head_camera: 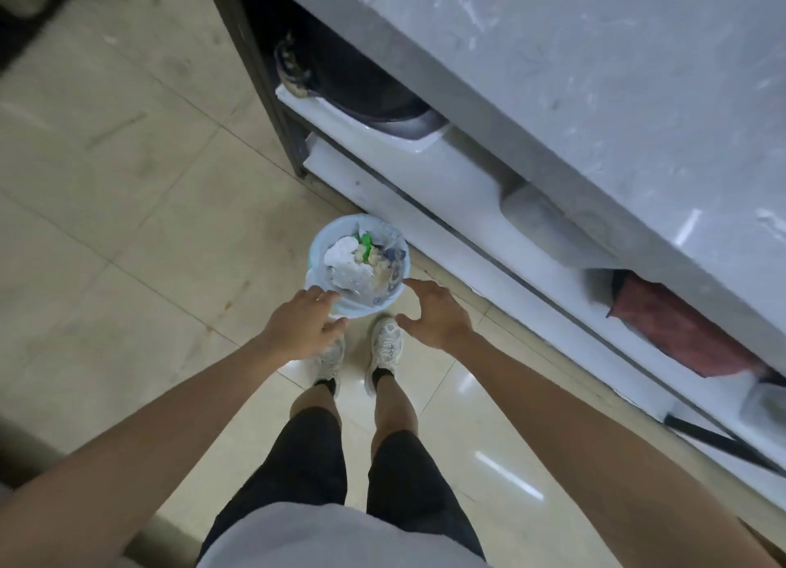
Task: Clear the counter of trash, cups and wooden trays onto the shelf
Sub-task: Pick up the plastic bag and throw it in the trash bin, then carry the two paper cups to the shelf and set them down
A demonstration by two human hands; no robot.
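A small pale blue bin (357, 265) stands on the tiled floor (127, 193) just beside the counter (595, 78), lined with a clear bag and full of trash (361, 261) (white crumpled paper, a scrap of green, clear plastic). Both arms reach down toward it. The left hand (304, 325) is spread, fingers straight, over the bin's near left rim; whether it touches cannot be told. The right hand (434, 314) is also spread, thumb apart from the fingers, at the near right rim, holding nothing. White sneakers (385, 346) stand just below the bin. Under the counter, a shelf (425, 159) holds a dark pan (353, 82).
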